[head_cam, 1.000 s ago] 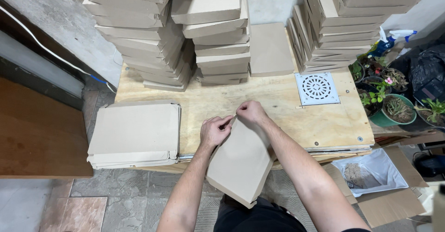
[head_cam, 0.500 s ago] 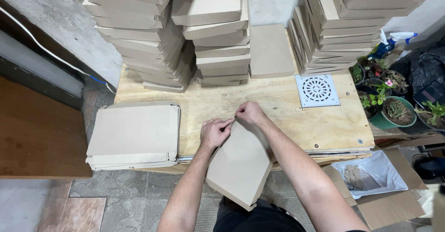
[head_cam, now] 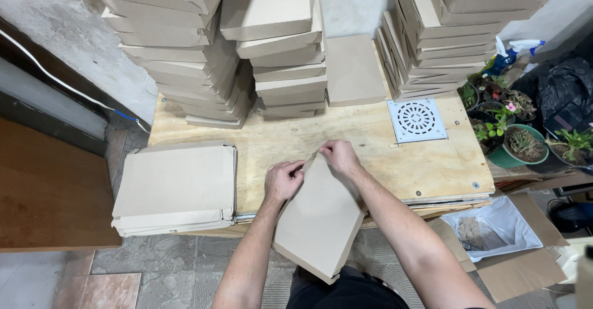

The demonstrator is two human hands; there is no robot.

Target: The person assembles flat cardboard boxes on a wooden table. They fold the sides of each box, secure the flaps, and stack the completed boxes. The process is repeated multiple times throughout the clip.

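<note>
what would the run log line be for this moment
left hand: grips top edge of flat tan cardboard box | right hand: pinches box's top corner | box: tilted, leaning on plywood table edge | nearby: flat cardboard stack

Matt brown cardboard box (head_cam: 321,222), smooth-faced, rough grainy plywood tabletop (head_cam: 370,142), perforated glossy white metal drain grate (head_cam: 417,120), matt kraft cardboard stacks (head_cam: 179,188)

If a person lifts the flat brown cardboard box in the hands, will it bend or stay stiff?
The cardboard box probably stays fairly stiff: it juts past the table edge without sagging. It seems light, since the left hand and right hand pinch only its top corner. Flat, so unlikely to roll.
</note>
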